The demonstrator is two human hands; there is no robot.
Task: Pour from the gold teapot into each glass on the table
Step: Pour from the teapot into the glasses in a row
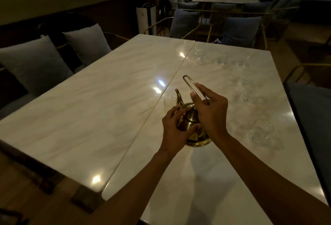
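Observation:
The gold teapot [192, 119] stands on the white marble table [100, 110], its curved spout pointing away from me. My left hand [174, 128] wraps around the pot's body and lid from the left. My right hand [211, 110] pinches the tall wire handle [189, 83], which rises above the pot. A clear glass [169, 104] stands just behind the spout, to its left. Another clear glass [261, 132] sits to the right of the pot. Several more faint glasses stand farther back on the right half, among them one [198, 53] at the far edge.
Two marble tabletops meet at a seam running diagonally through the middle. Grey cushions [35, 63] line a bench along the left. Blue-cushioned chairs with gold frames [238, 29] stand beyond the far edge. A dark seat [311, 117] borders the right side.

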